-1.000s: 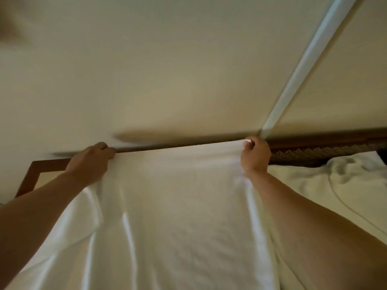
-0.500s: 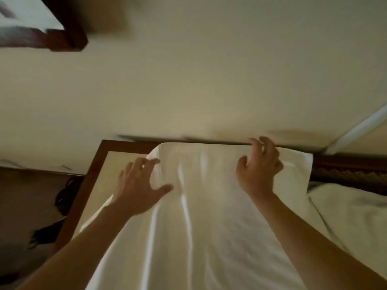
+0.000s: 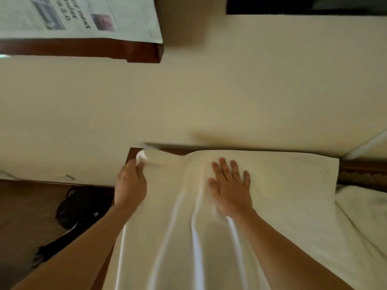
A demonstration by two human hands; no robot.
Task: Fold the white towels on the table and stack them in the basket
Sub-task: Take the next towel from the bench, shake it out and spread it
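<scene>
The white towel (image 3: 261, 185) lay spread on the surface (image 3: 130, 153) in the lower middle of the frame. Since the earlier frame, the right hand (image 3: 230, 191) had flattened, fingers apart, pressing it, while the left hand (image 3: 130, 183) had moved to pinch its far left corner.

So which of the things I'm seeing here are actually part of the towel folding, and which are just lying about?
Part of the job:
- white towel spread on the table
- left hand gripping its far corner
- right hand pressing flat on it
- second towel bunched at right

Just lying about:
- newspaper on a wooden ledge
- black object on the floor
</scene>
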